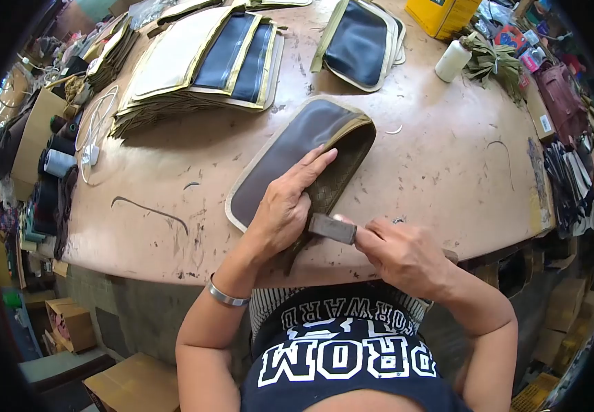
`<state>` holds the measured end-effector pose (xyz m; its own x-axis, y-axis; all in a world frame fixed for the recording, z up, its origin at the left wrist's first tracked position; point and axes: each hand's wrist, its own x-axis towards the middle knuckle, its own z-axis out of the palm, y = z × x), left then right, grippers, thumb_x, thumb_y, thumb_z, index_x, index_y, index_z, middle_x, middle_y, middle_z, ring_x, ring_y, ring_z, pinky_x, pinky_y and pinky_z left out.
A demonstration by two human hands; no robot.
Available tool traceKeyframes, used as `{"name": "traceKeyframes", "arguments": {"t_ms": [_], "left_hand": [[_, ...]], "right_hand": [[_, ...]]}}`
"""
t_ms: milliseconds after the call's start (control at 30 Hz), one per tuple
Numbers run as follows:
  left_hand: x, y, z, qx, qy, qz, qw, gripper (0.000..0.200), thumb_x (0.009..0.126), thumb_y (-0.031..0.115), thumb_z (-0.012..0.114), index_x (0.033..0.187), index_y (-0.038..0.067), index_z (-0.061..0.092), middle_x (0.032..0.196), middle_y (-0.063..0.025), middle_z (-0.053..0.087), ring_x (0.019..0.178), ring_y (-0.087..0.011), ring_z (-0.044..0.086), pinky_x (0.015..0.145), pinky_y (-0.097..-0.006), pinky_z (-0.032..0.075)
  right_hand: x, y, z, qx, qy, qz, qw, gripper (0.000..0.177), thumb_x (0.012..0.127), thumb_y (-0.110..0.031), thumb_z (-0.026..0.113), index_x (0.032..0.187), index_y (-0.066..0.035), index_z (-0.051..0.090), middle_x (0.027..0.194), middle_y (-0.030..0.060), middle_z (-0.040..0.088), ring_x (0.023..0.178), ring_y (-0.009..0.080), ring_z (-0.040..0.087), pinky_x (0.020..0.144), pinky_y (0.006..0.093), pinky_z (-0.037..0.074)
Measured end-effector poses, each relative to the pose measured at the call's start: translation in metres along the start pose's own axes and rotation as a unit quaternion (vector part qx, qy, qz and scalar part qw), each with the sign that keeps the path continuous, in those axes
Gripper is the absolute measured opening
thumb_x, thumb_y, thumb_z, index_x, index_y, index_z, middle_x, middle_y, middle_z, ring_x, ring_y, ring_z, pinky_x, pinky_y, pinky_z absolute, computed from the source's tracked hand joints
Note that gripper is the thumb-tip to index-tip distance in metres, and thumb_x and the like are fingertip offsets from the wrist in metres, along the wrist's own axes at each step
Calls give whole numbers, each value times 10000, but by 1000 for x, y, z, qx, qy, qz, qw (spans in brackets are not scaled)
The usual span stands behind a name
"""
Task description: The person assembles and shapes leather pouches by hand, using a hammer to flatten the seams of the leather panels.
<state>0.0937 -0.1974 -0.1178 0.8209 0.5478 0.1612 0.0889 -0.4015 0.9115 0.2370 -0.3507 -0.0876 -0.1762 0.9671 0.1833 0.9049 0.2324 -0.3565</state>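
Note:
In front of me on the table lies a dark leather pouch piece [269,168] with light edging, its brown textured inner side folded up along the right. My left hand [287,206] grips that raised fold, index finger stretched along the edge and thumb tucked out of sight. Wrapped round a hammer [333,229] is my right hand [403,254]. The hammer's grey block head is right at the lower end of the fold, close to my left hand, and most of its handle is covered by my fingers.
A stack of trimmed panels [173,62] stands back left, with more dark pouch pieces [355,44] at the back. A white bottle [453,60] and a yellow box [441,15] are back right. Thread spools [59,163] and a white cable [98,130] lie left.

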Motion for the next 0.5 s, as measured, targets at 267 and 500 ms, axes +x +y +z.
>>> {"name": "traceKeyframes", "arguments": {"t_ms": [267, 500], "left_hand": [[-1, -4, -1, -46, 5, -10, 999, 596, 706, -108, 352, 1276, 36, 447, 1339, -146, 413, 1272, -216, 346, 1054, -295, 226], [2, -4, 2, 33, 13, 11, 999, 621, 678, -149, 333, 1263, 24, 449, 1285, -166, 467, 1218, -243, 421, 1028, -285, 284]], "right_hand": [[0, -16, 3, 4, -11, -3, 1000, 483, 781, -100, 546, 1257, -136, 472, 698, 73, 503, 509, 207, 549, 470, 307, 463], [8, 45, -8, 7, 118, 105, 987, 298, 839, -100, 509, 1135, -135, 529, 694, 103, 536, 569, 269, 566, 484, 354, 462]]}}
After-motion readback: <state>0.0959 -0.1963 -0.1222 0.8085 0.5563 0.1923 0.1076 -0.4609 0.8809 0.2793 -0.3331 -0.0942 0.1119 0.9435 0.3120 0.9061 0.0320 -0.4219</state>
